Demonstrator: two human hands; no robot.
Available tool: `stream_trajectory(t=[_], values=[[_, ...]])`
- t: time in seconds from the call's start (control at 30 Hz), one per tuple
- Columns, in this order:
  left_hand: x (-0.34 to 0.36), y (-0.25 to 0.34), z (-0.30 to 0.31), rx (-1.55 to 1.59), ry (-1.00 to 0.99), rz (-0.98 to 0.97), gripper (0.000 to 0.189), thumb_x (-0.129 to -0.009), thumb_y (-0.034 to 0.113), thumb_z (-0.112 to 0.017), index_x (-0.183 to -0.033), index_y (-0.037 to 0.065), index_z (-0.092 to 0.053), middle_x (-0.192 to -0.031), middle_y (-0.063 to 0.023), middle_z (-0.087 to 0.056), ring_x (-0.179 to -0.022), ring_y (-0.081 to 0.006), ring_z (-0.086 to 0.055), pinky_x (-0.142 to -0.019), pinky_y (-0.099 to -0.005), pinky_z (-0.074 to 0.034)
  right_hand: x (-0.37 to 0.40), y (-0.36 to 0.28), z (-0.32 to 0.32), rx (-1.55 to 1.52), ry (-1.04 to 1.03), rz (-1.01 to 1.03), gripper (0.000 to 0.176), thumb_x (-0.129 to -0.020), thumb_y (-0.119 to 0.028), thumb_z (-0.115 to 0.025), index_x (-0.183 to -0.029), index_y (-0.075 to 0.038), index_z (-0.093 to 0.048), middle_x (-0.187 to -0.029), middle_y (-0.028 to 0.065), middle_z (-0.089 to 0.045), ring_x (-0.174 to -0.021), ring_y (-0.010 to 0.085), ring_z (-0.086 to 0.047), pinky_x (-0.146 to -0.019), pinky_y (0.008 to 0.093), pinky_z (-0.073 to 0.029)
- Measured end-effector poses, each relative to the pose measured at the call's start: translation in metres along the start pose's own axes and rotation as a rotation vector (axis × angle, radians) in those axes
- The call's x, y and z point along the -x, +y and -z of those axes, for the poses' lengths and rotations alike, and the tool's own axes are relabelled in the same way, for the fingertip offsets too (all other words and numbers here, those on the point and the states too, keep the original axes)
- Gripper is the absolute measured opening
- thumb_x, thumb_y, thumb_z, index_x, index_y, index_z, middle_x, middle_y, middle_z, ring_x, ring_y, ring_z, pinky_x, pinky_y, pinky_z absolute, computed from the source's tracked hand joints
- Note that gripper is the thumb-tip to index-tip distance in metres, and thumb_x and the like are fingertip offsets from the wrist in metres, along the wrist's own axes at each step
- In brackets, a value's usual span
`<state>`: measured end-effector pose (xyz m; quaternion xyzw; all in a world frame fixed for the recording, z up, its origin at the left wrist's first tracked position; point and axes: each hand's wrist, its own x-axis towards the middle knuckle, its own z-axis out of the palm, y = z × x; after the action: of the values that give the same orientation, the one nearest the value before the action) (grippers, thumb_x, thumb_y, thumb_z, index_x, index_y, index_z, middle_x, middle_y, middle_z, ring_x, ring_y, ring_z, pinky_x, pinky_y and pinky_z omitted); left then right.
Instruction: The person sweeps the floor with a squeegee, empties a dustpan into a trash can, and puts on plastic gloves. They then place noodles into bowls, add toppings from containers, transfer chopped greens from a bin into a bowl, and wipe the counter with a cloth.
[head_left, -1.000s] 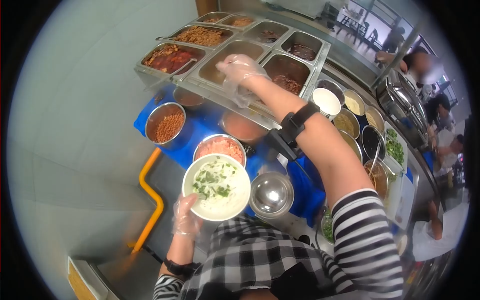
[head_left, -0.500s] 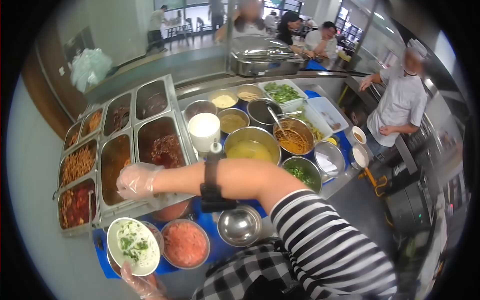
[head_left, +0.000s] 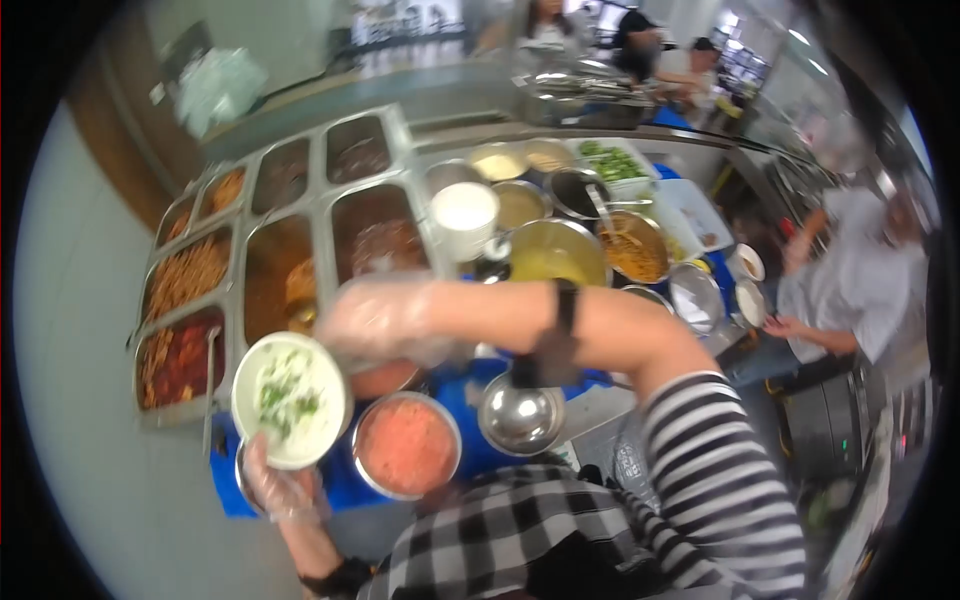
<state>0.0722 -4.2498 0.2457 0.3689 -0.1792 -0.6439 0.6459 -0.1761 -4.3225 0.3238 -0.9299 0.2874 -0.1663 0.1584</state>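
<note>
My left hand [head_left: 275, 482], in a clear plastic glove, grips the lower rim of a white bowl [head_left: 243, 405]. Pale noodles and chopped greens [head_left: 287, 400] lie in the bowl, which tilts toward me. My gloved right hand [head_left: 378, 318] is closed and blurred, just right of the bowl and over the front of the steel food pans. Left of its knuckles, a small shiny metal piece [head_left: 302, 318] shows at the middle pan's [head_left: 268, 265] near end, beside orange-brown food. Whether my fingers hold it is hidden.
A steel bowl of pink food [head_left: 408, 445] and a shiny upturned-looking bowl [head_left: 522, 412] sit on blue cloth. Pots, a white tub [head_left: 466, 220] and trays of greens [head_left: 610, 160] stand beyond my forearm. A co-worker in white [head_left: 850, 270] stands at right.
The view has swung, shifting the counter right and up. My right hand has moved right, away from the middle pan's near end. The bowl in my left hand has come up closer to the pans.
</note>
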Motion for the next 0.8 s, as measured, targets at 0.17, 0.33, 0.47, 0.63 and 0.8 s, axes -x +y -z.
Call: stream_trajectory(t=[0.17, 0.33, 0.47, 0.63, 0.8], values=[[-0.006, 0.0, -0.001, 0.033, -0.073, 0.093, 0.05, -0.073, 0.018, -0.059, -0.115, -0.007, -0.044, -0.109, -0.0172, -0.054, -0.098, -0.0291, -0.056, -0.085, -0.0406, -0.047, 0.029, 0.0, 0.015, -0.581, 0.501, -0.419, 0.028, -0.087, -0.029, -0.049, -0.104, -0.009, -0.061, -0.078, 0.0087, -0.063, -0.074, 0.0143, -0.059, -0.068, 0.0296, -0.049], [-0.008, -0.003, -0.005, -0.051, -0.027, 0.085, 0.056, -0.073, 0.026, -0.06, -0.118, -0.003, -0.042, -0.11, -0.0153, -0.055, -0.096, -0.0268, -0.057, -0.077, -0.0362, -0.049, 0.068, 0.005, 0.069, -0.39, 0.45, -0.646, 0.032, -0.089, -0.031, -0.047, -0.107, -0.009, -0.06, -0.085, 0.0044, -0.063, -0.079, 0.0083, -0.058, -0.07, 0.025, -0.047], [-0.005, -0.002, -0.011, -0.12, 0.006, 0.075, 0.061, -0.073, 0.032, -0.06, -0.121, 0.0, -0.041, -0.111, -0.0151, -0.055, -0.095, -0.0257, -0.059, -0.07, -0.0342, -0.053, 0.05, 0.055, 0.047, 0.282, 0.127, -0.267, 0.022, -0.087, -0.022, -0.046, -0.091, -0.005, -0.06, -0.07, 0.0126, -0.057, -0.066, 0.0248, -0.055, -0.062, 0.0342, -0.045], [-0.004, 0.003, -0.012, -0.146, -0.036, 0.096, 0.061, -0.073, 0.03, -0.06, -0.121, -0.002, -0.04, -0.111, -0.0153, -0.055, -0.096, -0.0264, -0.058, -0.077, -0.0366, -0.051, 0.032, 0.078, 0.011, 0.502, 0.004, -0.179, 0.024, -0.085, -0.024, -0.047, -0.089, -0.004, -0.06, -0.068, 0.0139, -0.055, -0.065, 0.0268, -0.056, -0.063, 0.0352, -0.047], [-0.002, 0.002, -0.018, -0.136, -0.036, 0.038, 0.059, -0.073, 0.027, -0.06, -0.119, -0.005, -0.042, -0.111, -0.0162, -0.054, -0.097, -0.0264, -0.057, -0.082, -0.0373, -0.05, 0.039, 0.079, 0.018, -0.512, 0.225, -0.684, 0.022, -0.082, -0.019, -0.051, -0.092, -0.003, -0.063, -0.061, 0.0066, -0.052, -0.055, 0.0139, -0.054, -0.054, 0.03, -0.046]])
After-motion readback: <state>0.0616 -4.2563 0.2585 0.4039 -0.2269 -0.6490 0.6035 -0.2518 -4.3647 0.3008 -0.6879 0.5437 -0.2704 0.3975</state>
